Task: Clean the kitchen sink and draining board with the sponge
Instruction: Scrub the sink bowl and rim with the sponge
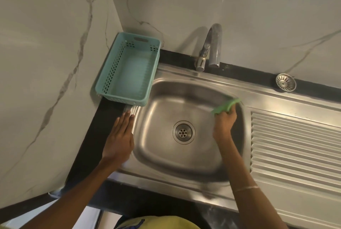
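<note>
Both arms reach over the sink [184, 164]. Right hand [225, 123] grips the green sponge [224, 106], scrubbing the basin's far right wall near the rim. Left hand [120, 136] lies flat, fingers straight, braced on the left edge. Draining board [295, 145] looks untouched, probably next. Blue basket [127, 70] overlaps the left corner, tap [210, 47] behind, loose strainer [285, 82] on the ledge.

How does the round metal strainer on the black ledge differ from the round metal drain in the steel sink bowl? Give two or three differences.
1. The loose round metal strainer rests on the black ledge by the wall; the round metal drain is set into the floor of the steel sink bowl.
2. The strainer's holes are radiating slots; the drain's are small round holes.
3. The strainer has a raised centre knob; the drain looks flat.

Both are round, silvery and perforated.
</note>
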